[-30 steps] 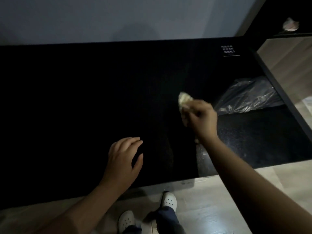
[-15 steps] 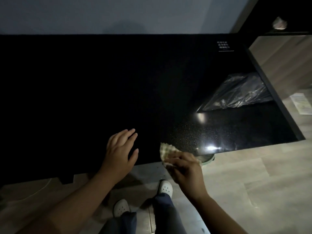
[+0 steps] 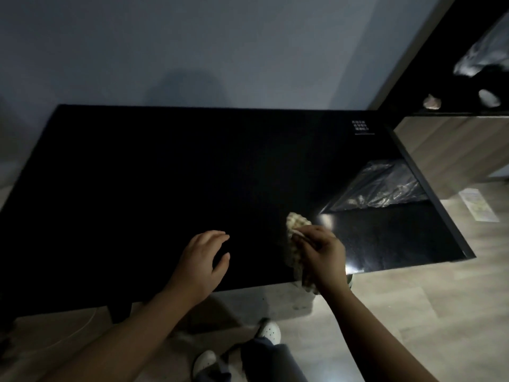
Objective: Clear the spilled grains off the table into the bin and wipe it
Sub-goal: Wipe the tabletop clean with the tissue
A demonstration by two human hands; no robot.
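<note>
Dim light falls on a glossy black table (image 3: 165,175) pushed against a plain grey wall (image 3: 192,45), with pale wood-look flooring (image 3: 413,312) running along its near and right edges. You stand at the near edge, white perforated clogs (image 3: 268,332) showing below.

Your right hand (image 3: 325,255) is closed around a crumpled, light-coloured cloth (image 3: 296,224), knuckles up, pressing it onto the tabletop close to the near edge. The cloth bunches out ahead of your fingers and trails down past the table's lip, a grip that suits dragging debris toward the edge. Your left hand (image 3: 202,260) lies flat and open on the table, fingers spread and holding nothing, most likely bracing you as you lean in.

No grains can be made out on the dark surface; faint speckling in the lit patch at the right could be residue or the table's finish, and the view does not settle which. A round rim (image 3: 350,279) shows just below the near edge beside your right wrist, possibly the bin, though it is mostly hidden. If so, its place under the edge suits sweeping straight into it.

A crinkled clear plastic bag (image 3: 385,188) lies flat near the right edge, well clear of the cloth. A small white printed label (image 3: 363,128) sits at the far right corner. Bright glare beside the cloth shows how reflective the top is.
</note>
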